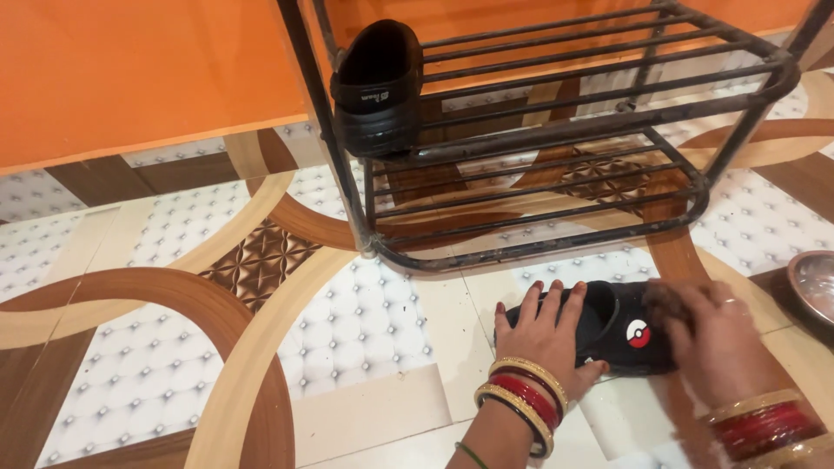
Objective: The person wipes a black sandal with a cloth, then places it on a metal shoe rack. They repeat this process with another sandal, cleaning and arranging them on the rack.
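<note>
Shoe [608,334] lies on the floor [365,330] by the rack [539,139], my left hand [543,343] flat and open on it, my blurry right hand [712,343] rubbing, so it might slide away.

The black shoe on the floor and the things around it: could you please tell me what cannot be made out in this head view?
- Black shoe: both ends covered by the left hand and right hand.
- Right hand: motion-blurred; whether it holds anything cannot be told.
- Metal dish: cut off by the right edge.
- Second shoe on the rack: only its heel end shows.
</note>
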